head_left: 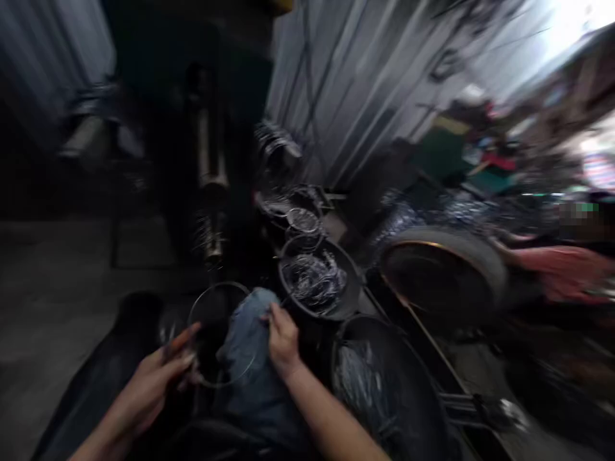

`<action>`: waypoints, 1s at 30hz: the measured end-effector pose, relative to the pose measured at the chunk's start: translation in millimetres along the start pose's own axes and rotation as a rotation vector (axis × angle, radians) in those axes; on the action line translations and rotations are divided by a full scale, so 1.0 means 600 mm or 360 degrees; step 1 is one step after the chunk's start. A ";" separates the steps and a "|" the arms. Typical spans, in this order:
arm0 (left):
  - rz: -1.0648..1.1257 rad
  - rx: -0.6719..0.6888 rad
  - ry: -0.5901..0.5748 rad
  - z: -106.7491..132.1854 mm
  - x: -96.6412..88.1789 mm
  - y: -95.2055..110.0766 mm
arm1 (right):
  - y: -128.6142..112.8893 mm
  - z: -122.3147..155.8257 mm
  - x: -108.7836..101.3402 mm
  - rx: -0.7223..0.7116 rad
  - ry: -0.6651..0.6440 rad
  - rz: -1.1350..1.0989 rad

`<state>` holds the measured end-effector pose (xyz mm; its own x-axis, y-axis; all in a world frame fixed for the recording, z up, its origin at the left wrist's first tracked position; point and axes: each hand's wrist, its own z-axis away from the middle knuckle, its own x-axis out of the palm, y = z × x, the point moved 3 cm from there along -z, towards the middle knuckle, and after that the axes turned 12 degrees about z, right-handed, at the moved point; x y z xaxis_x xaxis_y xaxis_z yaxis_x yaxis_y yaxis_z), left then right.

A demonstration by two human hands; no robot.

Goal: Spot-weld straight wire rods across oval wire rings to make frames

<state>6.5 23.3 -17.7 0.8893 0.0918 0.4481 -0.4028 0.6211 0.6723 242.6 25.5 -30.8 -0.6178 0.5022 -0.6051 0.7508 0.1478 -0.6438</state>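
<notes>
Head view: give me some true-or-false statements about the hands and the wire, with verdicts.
The left hand touches a thin wire ring: true.
The right hand is inside the dark round basin: false, it is beside the basin, above blue jeans.
Tangled wire lies in that basin: true.
The ring lies on the floor: false, it is up by the left hand.
No other basin holds wire: false, a second basin does too.

Blur hides whether the left hand [158, 378] grips the wire ring [218, 283]; the coils [314, 282] in the basin [356, 282] are smeared too.
</notes>
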 end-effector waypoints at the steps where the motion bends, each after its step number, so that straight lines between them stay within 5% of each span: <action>1: -0.0005 -0.0057 -0.0003 -0.010 -0.001 -0.020 | -0.003 -0.003 -0.005 0.0004 0.0041 -0.0004; 6: -0.0060 -0.0266 -0.0011 -0.056 -0.001 -0.077 | -0.003 -0.016 -0.018 0.0035 0.0186 -0.0046; 18: -0.0046 -0.0449 -0.0084 -0.100 -0.023 -0.095 | -0.003 -0.023 -0.021 0.0022 0.0233 -0.0045; 30: -0.0092 -0.0372 -0.0065 -0.089 -0.027 -0.082 | 0.000 -0.024 -0.005 -0.0062 0.0232 0.0156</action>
<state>23.2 33.0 -89.4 0.8979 0.0224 0.4395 -0.2864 0.7880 0.5450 248.1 36.0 -22.3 -0.5027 0.6334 -0.5882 0.8161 0.1235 -0.5645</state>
